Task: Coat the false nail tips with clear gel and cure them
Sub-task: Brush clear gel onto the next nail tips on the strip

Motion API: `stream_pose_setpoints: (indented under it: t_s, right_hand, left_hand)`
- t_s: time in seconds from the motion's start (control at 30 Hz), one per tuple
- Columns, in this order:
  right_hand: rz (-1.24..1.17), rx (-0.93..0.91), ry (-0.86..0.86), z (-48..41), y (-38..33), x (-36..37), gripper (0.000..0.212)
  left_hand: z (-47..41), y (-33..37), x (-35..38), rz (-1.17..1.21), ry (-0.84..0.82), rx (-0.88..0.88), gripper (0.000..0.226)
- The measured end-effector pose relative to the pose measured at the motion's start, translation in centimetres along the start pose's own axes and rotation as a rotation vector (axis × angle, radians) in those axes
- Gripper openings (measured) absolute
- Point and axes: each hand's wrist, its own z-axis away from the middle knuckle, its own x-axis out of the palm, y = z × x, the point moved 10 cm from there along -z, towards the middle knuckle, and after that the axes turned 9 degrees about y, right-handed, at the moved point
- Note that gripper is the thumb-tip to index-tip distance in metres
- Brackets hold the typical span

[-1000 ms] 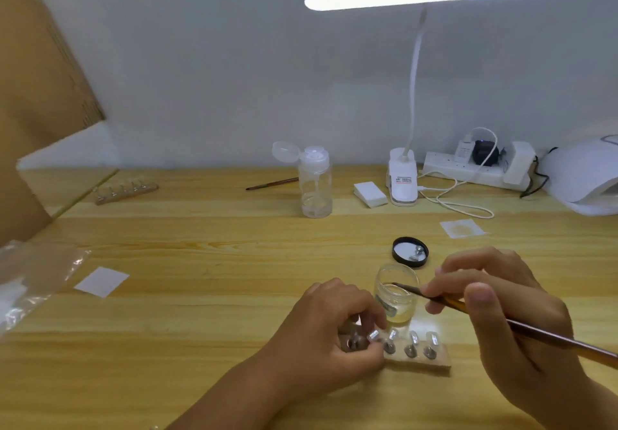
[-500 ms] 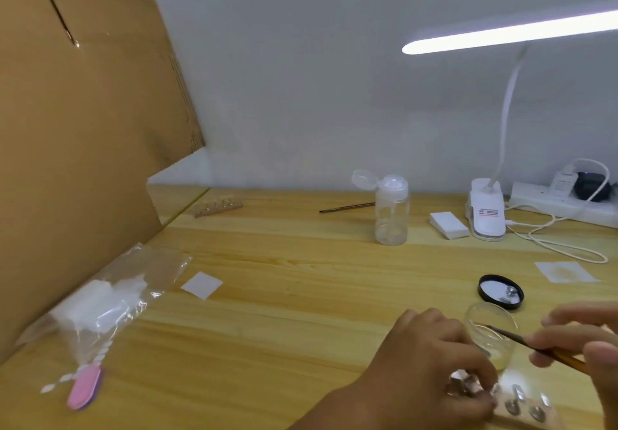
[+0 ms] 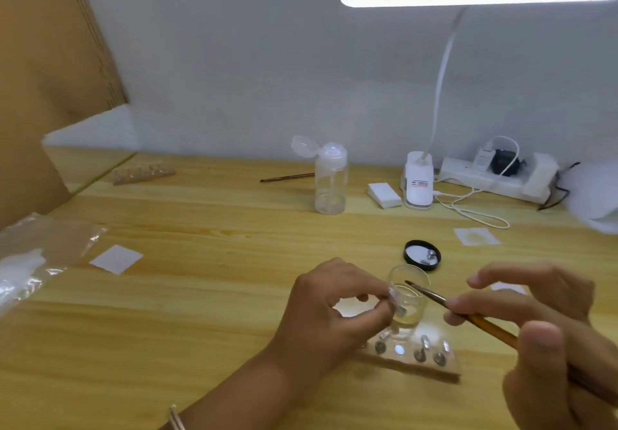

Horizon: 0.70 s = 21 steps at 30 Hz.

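A low wooden holder (image 3: 431, 371) with several small metal stands carrying clear nail tips lies on the table in front of me. My left hand (image 3: 334, 316) pinches one clear nail tip on its stand (image 3: 394, 296), raised above the holder's left end. Just behind stands the open glass jar of clear gel (image 3: 413, 309). My right hand (image 3: 535, 322) grips a brown-handled brush (image 3: 468, 316). Its bristle tip hovers over the jar mouth, close to the held nail tip.
The jar's black lid (image 3: 422, 255) lies behind the jar. Farther back are a clear pump bottle (image 3: 329, 178), a second brush (image 3: 287, 177), a white block (image 3: 384, 195), the desk lamp base (image 3: 418, 180), a power strip (image 3: 495, 175) and a white curing lamp (image 3: 595, 195). A plastic bag (image 3: 33, 255) and cardboard lie left.
My left hand has lifted one nail tip on its stand off the holder and raised it beside the jar. The brush tip stays over the jar. My view swung left, then back.
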Motion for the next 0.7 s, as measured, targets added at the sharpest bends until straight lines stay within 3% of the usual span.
stream_pose_setpoints:
  t_s: [0.47,0.7]
  right_hand:
    - [-0.022,-0.052,-0.101,0.5,-0.1,1.2,0.051]
    - [-0.073,-0.025,-0.059,0.5,0.2,0.6,0.054]
  left_hand:
    - [-0.1,-0.3,-0.1,0.018,0.002,-0.02,0.013]
    - [-0.2,-0.2,0.0,-0.016,0.006,-0.011,0.012]
